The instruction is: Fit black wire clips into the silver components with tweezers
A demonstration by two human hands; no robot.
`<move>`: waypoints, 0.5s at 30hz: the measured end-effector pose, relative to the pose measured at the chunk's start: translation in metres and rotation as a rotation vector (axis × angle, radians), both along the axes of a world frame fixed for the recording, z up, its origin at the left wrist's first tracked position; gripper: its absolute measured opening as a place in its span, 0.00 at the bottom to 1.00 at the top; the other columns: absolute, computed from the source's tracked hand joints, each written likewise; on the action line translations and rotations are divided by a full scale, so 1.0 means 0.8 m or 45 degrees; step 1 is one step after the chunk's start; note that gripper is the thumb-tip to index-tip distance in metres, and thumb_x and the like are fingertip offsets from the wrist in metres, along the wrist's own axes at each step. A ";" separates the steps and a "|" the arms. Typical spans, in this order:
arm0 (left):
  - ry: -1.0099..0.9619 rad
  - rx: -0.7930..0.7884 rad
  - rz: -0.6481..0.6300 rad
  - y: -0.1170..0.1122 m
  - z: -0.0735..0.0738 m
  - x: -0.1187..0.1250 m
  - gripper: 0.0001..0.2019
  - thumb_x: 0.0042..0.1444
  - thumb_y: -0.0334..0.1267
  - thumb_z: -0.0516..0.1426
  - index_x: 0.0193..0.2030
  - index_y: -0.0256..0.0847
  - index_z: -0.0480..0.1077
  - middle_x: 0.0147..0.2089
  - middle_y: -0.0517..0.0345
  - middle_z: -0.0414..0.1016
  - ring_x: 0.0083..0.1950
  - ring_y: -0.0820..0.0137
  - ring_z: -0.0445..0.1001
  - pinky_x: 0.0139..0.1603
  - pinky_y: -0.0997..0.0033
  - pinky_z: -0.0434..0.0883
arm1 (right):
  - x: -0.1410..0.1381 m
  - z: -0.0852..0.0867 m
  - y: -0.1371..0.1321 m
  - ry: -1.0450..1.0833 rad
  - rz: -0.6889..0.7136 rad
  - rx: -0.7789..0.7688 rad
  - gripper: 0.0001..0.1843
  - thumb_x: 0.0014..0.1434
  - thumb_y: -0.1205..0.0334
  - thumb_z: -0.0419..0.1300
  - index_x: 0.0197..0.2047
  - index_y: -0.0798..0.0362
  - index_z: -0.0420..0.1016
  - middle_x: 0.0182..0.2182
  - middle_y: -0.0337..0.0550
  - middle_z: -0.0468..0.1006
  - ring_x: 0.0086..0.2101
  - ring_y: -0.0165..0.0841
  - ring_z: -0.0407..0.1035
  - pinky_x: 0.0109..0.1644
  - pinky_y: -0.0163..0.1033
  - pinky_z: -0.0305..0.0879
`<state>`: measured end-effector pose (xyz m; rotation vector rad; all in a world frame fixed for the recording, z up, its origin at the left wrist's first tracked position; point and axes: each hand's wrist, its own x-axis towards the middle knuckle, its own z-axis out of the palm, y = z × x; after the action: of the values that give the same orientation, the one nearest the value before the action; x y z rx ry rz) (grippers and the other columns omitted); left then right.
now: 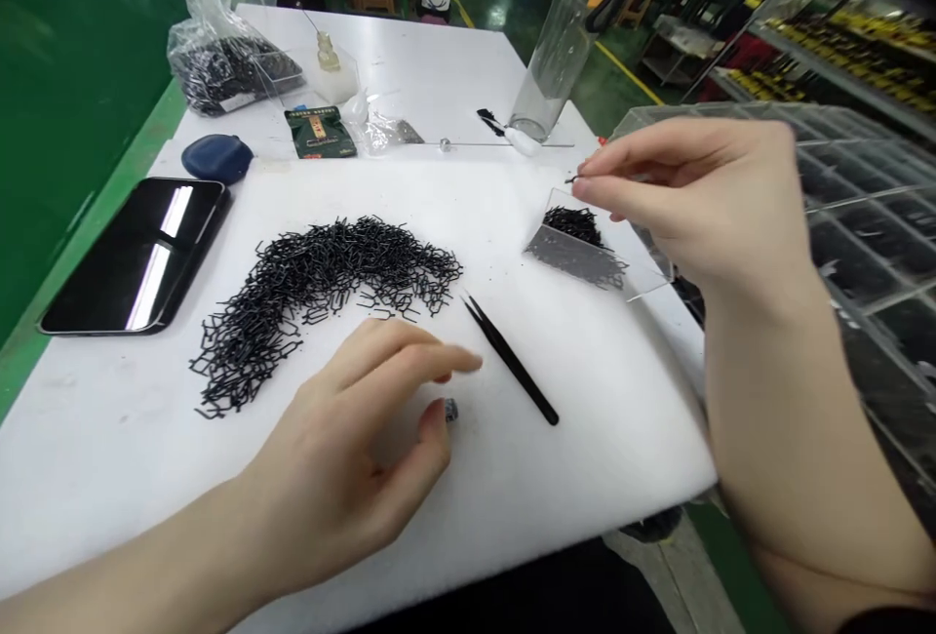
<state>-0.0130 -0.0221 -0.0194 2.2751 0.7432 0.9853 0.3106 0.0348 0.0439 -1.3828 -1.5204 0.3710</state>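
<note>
White foam padding covers the tabletop (95,449), and a curved heap of black wire pieces (322,293) lies across its middle. Right of the heap, a clear plastic sheet (577,258) carries a smaller black pile (574,224), with the right hand (702,205) hovering just above it. Its fingers (629,161) pinch narrowly on a tiny black piece, probably 1 wire bit, though it is too small to see clearly. Just below the heap, the left hand (343,449) rests with its fingers (409,361) loosely curled and holding nothing, just beside black tweezers (508,358). Left of the heap lies a black smartphone (136,254). Beyond the heap sit a blue pouch (217,158), a plastic bag of dark pieces (226,73) and a clear bottle (560,39).
</note>
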 end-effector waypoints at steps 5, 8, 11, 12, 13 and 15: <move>0.151 0.006 -0.086 -0.001 -0.002 -0.003 0.23 0.72 0.21 0.56 0.64 0.50 0.80 0.55 0.52 0.85 0.56 0.59 0.79 0.55 0.61 0.80 | 0.030 0.007 0.006 -0.198 -0.008 -0.214 0.07 0.60 0.65 0.84 0.34 0.44 0.95 0.32 0.42 0.89 0.34 0.41 0.78 0.43 0.52 0.73; 0.148 0.061 -0.052 0.001 0.002 -0.006 0.24 0.71 0.19 0.55 0.63 0.51 0.79 0.55 0.54 0.83 0.53 0.62 0.82 0.51 0.64 0.81 | 0.036 0.008 0.007 -0.184 -0.011 -0.205 0.09 0.65 0.66 0.81 0.34 0.45 0.94 0.32 0.43 0.89 0.34 0.39 0.77 0.44 0.51 0.72; 0.010 0.016 0.044 0.007 0.011 -0.007 0.20 0.68 0.22 0.60 0.58 0.52 0.81 0.47 0.58 0.78 0.43 0.67 0.81 0.39 0.68 0.79 | 0.035 0.015 0.001 -0.079 0.027 -0.154 0.09 0.72 0.61 0.79 0.37 0.45 0.91 0.27 0.38 0.84 0.29 0.33 0.71 0.37 0.46 0.66; -0.098 -0.076 0.098 0.010 0.015 -0.006 0.17 0.67 0.23 0.62 0.53 0.51 0.80 0.42 0.60 0.75 0.39 0.68 0.78 0.35 0.69 0.76 | 0.032 0.018 -0.003 -0.032 0.088 -0.182 0.10 0.73 0.56 0.80 0.37 0.45 0.90 0.24 0.37 0.81 0.26 0.31 0.67 0.32 0.45 0.62; -0.244 -0.227 0.144 0.013 0.018 -0.005 0.14 0.66 0.23 0.63 0.48 0.51 0.78 0.38 0.63 0.70 0.34 0.69 0.73 0.31 0.69 0.73 | 0.027 0.022 -0.007 0.020 0.181 -0.237 0.15 0.72 0.50 0.81 0.36 0.44 0.88 0.21 0.34 0.76 0.23 0.30 0.63 0.28 0.45 0.56; -0.596 -0.659 0.185 0.019 0.025 -0.003 0.14 0.62 0.23 0.64 0.39 0.49 0.69 0.31 0.67 0.55 0.26 0.73 0.59 0.24 0.69 0.65 | 0.011 0.026 -0.017 0.125 0.407 -0.407 0.28 0.67 0.36 0.83 0.28 0.43 0.79 0.16 0.31 0.67 0.18 0.28 0.54 0.22 0.45 0.48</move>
<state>-0.0150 -0.0067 0.0004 1.4934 0.8416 1.1726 0.3198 0.0208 0.0648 -1.3365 -1.6519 0.8999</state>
